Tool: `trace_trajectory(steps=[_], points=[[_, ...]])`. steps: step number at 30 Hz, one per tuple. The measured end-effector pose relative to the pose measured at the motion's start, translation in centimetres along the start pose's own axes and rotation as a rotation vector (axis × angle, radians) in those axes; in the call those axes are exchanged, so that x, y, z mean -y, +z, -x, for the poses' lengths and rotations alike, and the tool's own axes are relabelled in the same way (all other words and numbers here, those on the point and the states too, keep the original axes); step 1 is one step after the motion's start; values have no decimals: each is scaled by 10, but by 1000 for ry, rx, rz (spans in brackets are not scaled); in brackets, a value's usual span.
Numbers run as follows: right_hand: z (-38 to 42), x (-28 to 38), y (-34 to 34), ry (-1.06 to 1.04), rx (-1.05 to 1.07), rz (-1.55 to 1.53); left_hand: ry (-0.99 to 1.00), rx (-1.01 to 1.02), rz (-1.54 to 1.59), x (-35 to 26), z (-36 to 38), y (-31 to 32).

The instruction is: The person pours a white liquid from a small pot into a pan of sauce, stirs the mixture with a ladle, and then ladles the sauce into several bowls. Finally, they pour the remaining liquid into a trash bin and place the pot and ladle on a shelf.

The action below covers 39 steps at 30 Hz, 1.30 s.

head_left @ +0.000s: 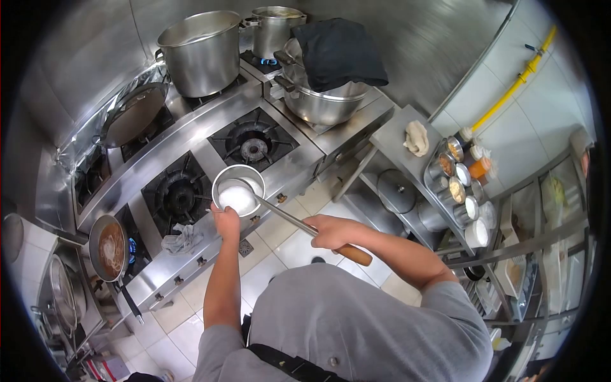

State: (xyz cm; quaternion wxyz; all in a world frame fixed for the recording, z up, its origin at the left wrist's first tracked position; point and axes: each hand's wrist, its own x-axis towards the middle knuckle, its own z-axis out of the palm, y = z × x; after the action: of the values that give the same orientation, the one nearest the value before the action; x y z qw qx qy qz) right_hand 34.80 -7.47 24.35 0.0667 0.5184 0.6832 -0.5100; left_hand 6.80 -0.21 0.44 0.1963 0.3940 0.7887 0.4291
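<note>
My left hand is closed on the near rim of a round metal container, above the stove's front edge. A ladle has its bowl inside the container, with a white substance in it. My right hand is wrapped round the ladle's shaft, just ahead of its wooden handle end. Left of my hands, a frying pan with reddish-brown sauce and pale strands sits over a blue flame. A crumpled grey cloth lies on the stove's front edge.
Large pots stand at the back, one over a lit burner. A dark cloth drapes over stacked pans. On the right, a metal shelf holds a beige cloth, small containers and bottles. The frying pan's black handle sticks out past the stove.
</note>
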Motion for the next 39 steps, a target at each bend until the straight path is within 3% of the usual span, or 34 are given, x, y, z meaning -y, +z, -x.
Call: trace_trajectory(steps=[6,8,11,31,39], points=[[14,-1,1,73,9,-83,-2,-5,-47,0,0,-1],[18,-10,8,-37,-106,65,-11,-5,0,3,-2,1],[17,-31,19,-40,-170,157,-27,18,-22,-1,0,-2],[6,-22,33,-21,-158,251,-86,60,-115,0,-5,-3],[-11,-36,43,-82,-319,455,-43,-19,-78,9,-5,4]])
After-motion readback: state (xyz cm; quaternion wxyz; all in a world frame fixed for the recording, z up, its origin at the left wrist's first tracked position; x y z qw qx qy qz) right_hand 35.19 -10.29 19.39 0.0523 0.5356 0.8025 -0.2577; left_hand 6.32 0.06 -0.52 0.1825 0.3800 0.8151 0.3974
